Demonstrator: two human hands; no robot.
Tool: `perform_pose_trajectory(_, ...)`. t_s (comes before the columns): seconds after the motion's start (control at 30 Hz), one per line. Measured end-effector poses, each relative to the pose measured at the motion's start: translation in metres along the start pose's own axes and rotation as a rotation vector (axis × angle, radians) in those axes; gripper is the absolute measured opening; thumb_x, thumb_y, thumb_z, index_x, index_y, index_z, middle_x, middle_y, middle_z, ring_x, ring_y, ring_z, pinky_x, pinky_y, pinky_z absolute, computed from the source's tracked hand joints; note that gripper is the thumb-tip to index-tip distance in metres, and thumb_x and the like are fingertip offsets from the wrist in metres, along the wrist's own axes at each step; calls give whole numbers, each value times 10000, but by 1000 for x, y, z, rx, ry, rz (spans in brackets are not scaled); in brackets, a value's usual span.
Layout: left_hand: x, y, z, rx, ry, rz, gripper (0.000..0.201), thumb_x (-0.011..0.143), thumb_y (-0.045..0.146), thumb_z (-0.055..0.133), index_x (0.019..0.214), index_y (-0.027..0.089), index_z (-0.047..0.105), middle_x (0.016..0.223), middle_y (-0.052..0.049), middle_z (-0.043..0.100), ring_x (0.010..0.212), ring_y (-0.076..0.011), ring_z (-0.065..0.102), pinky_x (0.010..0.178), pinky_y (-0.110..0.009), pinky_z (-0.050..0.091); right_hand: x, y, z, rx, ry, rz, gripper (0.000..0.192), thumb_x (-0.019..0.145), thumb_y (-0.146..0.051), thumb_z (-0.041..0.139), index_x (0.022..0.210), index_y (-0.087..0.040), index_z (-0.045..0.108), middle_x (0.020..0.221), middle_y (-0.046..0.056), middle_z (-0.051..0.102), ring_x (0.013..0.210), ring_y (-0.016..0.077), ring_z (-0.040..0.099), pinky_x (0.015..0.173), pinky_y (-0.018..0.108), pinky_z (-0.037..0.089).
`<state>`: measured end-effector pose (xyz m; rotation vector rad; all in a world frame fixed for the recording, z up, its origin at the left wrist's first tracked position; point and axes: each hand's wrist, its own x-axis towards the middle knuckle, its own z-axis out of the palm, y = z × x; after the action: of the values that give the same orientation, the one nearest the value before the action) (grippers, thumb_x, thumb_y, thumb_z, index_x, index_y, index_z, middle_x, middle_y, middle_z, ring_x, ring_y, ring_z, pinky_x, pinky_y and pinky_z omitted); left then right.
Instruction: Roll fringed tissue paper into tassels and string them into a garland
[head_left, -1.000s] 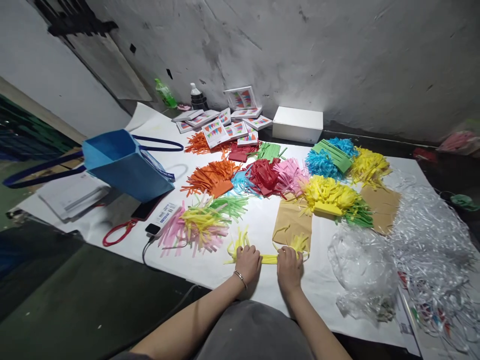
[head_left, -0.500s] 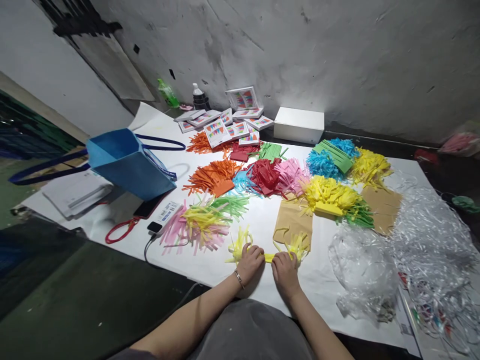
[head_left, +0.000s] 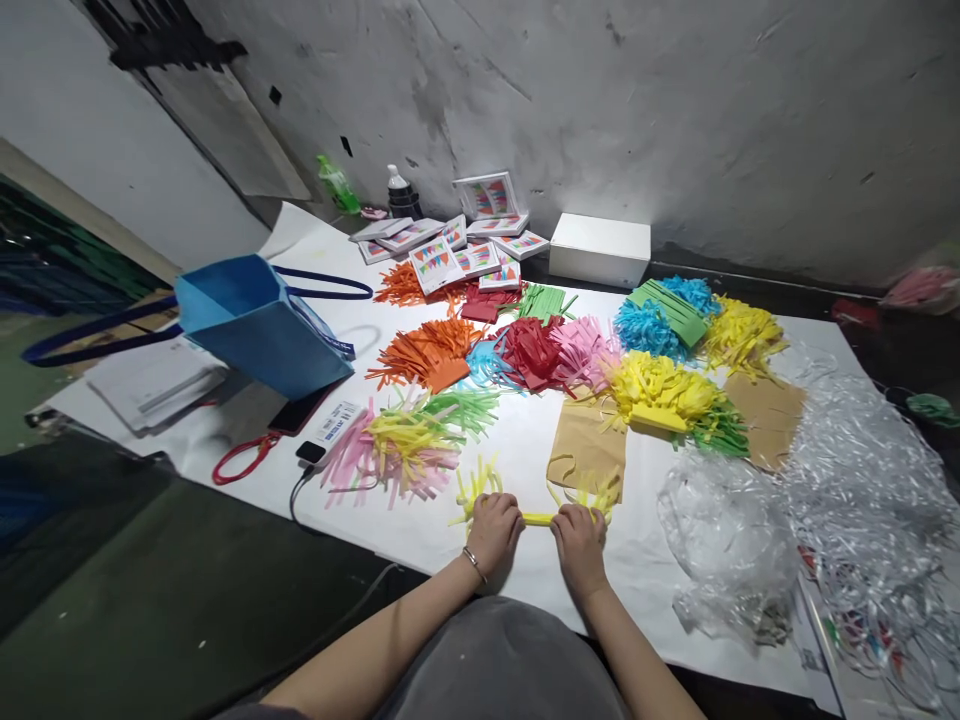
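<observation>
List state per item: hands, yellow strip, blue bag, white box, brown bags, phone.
Left hand: closed on yellow strip.
Right hand: closed on the strip's other end.
Yellow strip: flat on sheet, fringed ends.
Blue bag: tipped, open.
White box: shut.
Brown bags: flat.
Phone: screen dark.

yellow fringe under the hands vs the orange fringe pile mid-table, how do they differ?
The yellow fringe is one piece, rolled tight in the middle with loose strips at both ends; the orange pile is many pieces heaped together. The yellow fringe is pressed on the sheet by the left hand and right hand; the orange pile lies untouched, farther back. The yellow fringe looks much smaller. Both are paper cut into strips.
</observation>
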<state>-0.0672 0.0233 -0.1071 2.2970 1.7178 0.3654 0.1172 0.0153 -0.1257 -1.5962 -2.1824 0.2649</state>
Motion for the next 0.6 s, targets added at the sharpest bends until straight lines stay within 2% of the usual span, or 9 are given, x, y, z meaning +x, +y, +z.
perform_pose_trajectory(0.1,7,8,-4,112,-31,-99,206,890,250,485,793,165,645,934,-86,600,909,-247,495,841,-447,295,10,-5,-2,-47,-6,71,127,909,-200,500,822,-205,593,900,50,593,923,222,490,966,472,229)
perform_pose_trajectory(0.17,12,10,-5,150,-57,-108,170,872,234,508,809,157,645,946,-101,590,917,-261,491,827,-452,296,16,-9,-3,-68,4,88,128,902,-172,485,835,-194,593,905,76,590,924,242,481,960,508,219)
perform_pose_trajectory(0.23,15,9,-5,144,-80,-57,126,865,205,525,842,170,643,974,-90,591,930,-250,493,844,-443,293,19,-11,-3,-76,0,69,142,887,-122,477,867,-196,597,952,88,596,962,250,477,980,523,194)
perform_pose_trajectory(0.3,14,5,-4,121,-106,23,108,872,191,533,852,196,639,976,-55,597,934,-217,496,880,-418,286,17,-12,-4,-61,-27,-5,152,871,-105,500,864,-218,602,966,61,606,986,229,483,1012,486,186)
perform_pose_trajectory(0.4,10,-5,0,87,-121,163,102,890,218,535,862,216,633,949,-28,606,922,-191,493,907,-403,273,11,-11,-4,-28,-70,-105,93,867,-169,552,844,-240,608,903,19,616,953,196,502,1025,427,202)
perform_pose_trajectory(0.47,9,-10,2,74,-114,249,99,895,236,534,881,217,631,934,-32,611,917,-196,490,905,-417,267,8,-11,-4,-20,-70,-108,57,874,-220,561,854,-235,612,897,24,616,949,204,501,1021,443,199)
perform_pose_trajectory(0.6,14,-14,5,22,-105,273,128,888,211,525,816,199,630,877,-34,620,886,-198,494,879,-409,277,10,-12,2,5,-50,-122,46,870,-266,586,885,-238,619,915,30,616,970,215,490,1019,464,185)
